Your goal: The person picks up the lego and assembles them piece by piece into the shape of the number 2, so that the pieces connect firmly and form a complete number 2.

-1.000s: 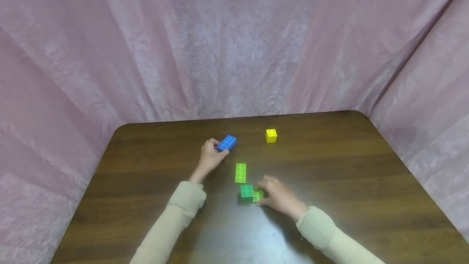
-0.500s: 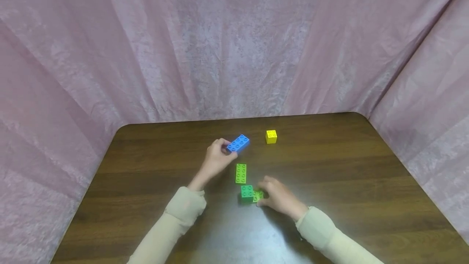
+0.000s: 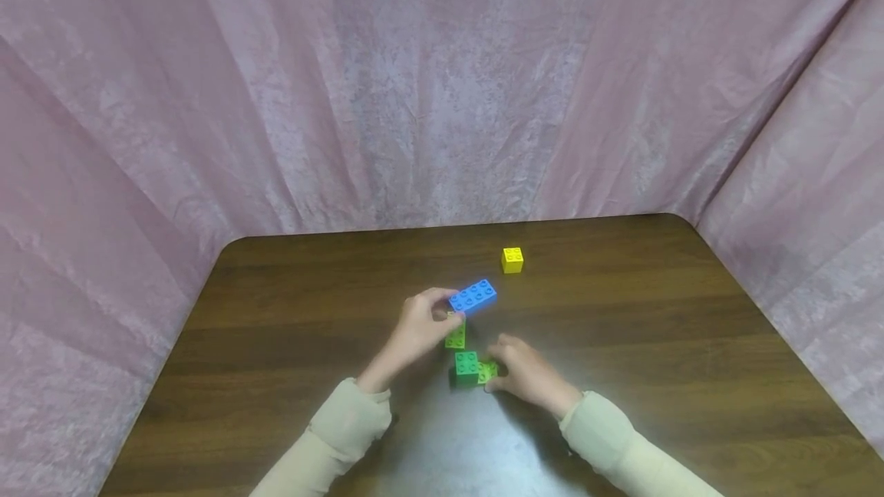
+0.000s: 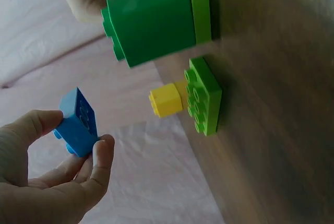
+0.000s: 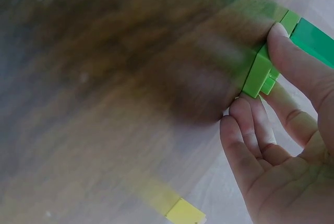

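My left hand pinches a blue brick by one end, between thumb and fingers. In the left wrist view the blue brick is raised off the table and tilted. Partly behind the left thumb lies a flat lime brick. A dark green brick stands on one end of another flat lime brick, whose other end my right hand grips. In the right wrist view the thumb and fingertips are on the edges of that lime brick.
A yellow brick sits near the back of the brown wooden table. Pink curtains hang behind the table and at its sides.
My left hand has carried the blue brick to the right and, lately, nearer, so that it now partly covers the loose lime brick. The right hand has stayed in place.
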Demonstrator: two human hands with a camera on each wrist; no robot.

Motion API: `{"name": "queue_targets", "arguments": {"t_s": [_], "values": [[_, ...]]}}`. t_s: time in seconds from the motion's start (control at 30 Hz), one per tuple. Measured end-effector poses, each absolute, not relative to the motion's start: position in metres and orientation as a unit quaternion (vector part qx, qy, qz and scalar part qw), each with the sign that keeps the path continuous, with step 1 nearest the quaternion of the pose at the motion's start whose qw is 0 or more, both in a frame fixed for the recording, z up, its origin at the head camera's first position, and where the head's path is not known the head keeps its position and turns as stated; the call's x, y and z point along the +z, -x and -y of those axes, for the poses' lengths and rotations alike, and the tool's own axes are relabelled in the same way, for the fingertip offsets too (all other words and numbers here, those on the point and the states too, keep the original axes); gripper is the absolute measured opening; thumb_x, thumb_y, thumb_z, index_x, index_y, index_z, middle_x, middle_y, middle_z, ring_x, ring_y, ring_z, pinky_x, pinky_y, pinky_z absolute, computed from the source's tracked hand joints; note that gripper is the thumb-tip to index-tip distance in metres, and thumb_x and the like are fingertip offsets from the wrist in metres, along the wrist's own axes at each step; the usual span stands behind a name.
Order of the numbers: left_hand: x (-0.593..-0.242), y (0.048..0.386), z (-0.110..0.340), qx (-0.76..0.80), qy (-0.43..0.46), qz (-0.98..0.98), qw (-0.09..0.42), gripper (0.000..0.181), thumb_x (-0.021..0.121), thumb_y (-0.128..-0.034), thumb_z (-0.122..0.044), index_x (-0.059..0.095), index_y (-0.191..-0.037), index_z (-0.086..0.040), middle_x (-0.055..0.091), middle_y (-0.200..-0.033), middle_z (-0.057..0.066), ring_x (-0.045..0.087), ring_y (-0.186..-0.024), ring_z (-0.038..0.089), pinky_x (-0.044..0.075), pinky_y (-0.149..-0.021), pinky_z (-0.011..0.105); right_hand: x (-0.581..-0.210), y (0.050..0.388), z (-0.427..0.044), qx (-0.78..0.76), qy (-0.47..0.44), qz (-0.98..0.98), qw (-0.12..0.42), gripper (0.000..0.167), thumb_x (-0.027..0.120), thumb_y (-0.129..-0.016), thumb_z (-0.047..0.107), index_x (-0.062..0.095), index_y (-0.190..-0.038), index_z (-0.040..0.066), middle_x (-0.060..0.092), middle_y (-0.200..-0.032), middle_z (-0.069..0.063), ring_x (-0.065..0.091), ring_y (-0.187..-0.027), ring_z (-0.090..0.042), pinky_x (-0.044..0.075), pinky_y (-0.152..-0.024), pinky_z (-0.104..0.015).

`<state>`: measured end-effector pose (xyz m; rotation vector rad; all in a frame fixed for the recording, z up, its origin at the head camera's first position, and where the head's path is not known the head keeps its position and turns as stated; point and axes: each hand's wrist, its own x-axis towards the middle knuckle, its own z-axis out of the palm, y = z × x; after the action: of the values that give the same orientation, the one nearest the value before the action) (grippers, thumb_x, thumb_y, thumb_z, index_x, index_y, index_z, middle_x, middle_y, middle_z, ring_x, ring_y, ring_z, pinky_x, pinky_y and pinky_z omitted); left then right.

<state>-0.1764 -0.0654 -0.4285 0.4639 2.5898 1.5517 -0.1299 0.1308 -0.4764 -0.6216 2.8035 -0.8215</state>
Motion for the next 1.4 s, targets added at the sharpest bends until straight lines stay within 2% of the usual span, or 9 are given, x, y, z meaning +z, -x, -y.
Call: {"name": "queue_targets", "arguments": {"t_s": [0.13,0.3,0.47,0.57,0.7,0.87,1.13,1.4], "values": [[-0.429,0.165,0.066,0.496,-0.174,-0.849,0.061,0.041,0.068,-0.0849,-0.009,0.061,-0.124,0.002,0.067,-0.119,0.019,0.067,-0.102,0.03,0.059,-0.087,0.038,-0.476,0.13,-0.131,-0.276,0.206,-0.935,0.082,0.039,0.082,-0.072,0.016,0.07,-0.107,0.003,0.061,-0.089,-0.001,0.052,-0.079,-0.011,0.052,-0.07,-0.027],[-0.43,0.156,0.071,0.474,-0.223,-0.849,0.065,0.043,0.066,-0.0858,-0.007,0.06,-0.127,0.002,0.063,-0.129,0.021,0.063,-0.117,0.032,0.053,-0.1,0.046,-0.477,0.132,-0.132,-0.287,0.208,-0.931,0.082,0.039,0.083,-0.072,0.015,0.07,-0.106,0.002,0.069,-0.102,-0.012,0.063,-0.094,-0.026,0.056,-0.086,-0.046],[-0.432,0.15,0.075,0.452,-0.251,-0.852,0.085,0.042,0.064,-0.0904,-0.008,0.057,-0.131,0.002,0.061,-0.133,0.021,0.063,-0.118,0.032,0.054,-0.098,0.043,-0.477,0.135,-0.132,-0.312,0.217,-0.921,0.086,0.043,0.083,-0.072,0.01,0.068,-0.111,0.001,0.07,-0.111,-0.015,0.066,-0.102,-0.03,0.056,-0.091,-0.046],[-0.432,0.149,0.077,0.446,-0.257,-0.852,0.094,0.041,0.063,-0.0918,-0.007,0.057,-0.131,0.002,0.061,-0.132,0.022,0.065,-0.114,0.031,0.057,-0.093,0.04,-0.476,0.137,-0.131,-0.334,0.22,-0.912,0.089,0.054,0.082,-0.072,0.006,0.064,-0.122,0.001,0.067,-0.121,-0.017,0.064,-0.111,-0.033,0.054,-0.097,-0.047],[-0.435,0.147,0.08,0.45,-0.255,-0.847,0.122,0.043,0.062,-0.0924,-0.007,0.054,-0.133,0.003,0.061,-0.132,0.022,0.065,-0.115,0.031,0.057,-0.093,0.038,-0.474,0.137,-0.131,-0.355,0.215,-0.905,0.095,0.065,0.082,-0.071,0.004,0.057,-0.131,0.001,0.062,-0.131,-0.019,0.06,-0.12,-0.036,0.048,-0.104,-0.051],[-0.44,0.144,0.083,0.453,-0.262,-0.838,0.153,0.043,0.061,-0.0939,-0.009,0.053,-0.134,0.003,0.061,-0.132,0.021,0.063,-0.119,0.031,0.054,-0.098,0.039,-0.474,0.135,-0.131,-0.38,0.179,-0.9,0.111,0.066,0.083,-0.069,0.003,0.056,-0.129,-0.003,0.062,-0.129,-0.022,0.06,-0.119,-0.038,0.048,-0.104,-0.052],[-0.441,0.142,0.084,0.453,-0.264,-0.833,0.175,0.042,0.059,-0.0948,-0.008,0.052,-0.135,0.003,0.06,-0.133,0.021,0.062,-0.121,0.031,0.054,-0.099,0.039,-0.473,0.132,-0.13,-0.361,0.145,-0.915,0.106,0.062,0.085,-0.066,0.005,0.056,-0.119,-0.008,0.066,-0.108,-0.018,0.065,-0.103,-0.033,0.055,-0.094,-0.048],[-0.446,0.14,0.083,0.455,-0.254,-0.835,0.178,0.043,0.059,-0.0951,-0.008,0.051,-0.136,0.003,0.059,-0.134,0.022,0.061,-0.122,0.033,0.053,-0.1,0.042,-0.472,0.131,-0.13,-0.356,0.145,-0.917,0.105,0.061,0.086,-0.065,0.006,0.056,-0.116,-0.008,0.066,-0.106,-0.017,0.065,-0.099,-0.031,0.056,-0.092,-0.047]]}}
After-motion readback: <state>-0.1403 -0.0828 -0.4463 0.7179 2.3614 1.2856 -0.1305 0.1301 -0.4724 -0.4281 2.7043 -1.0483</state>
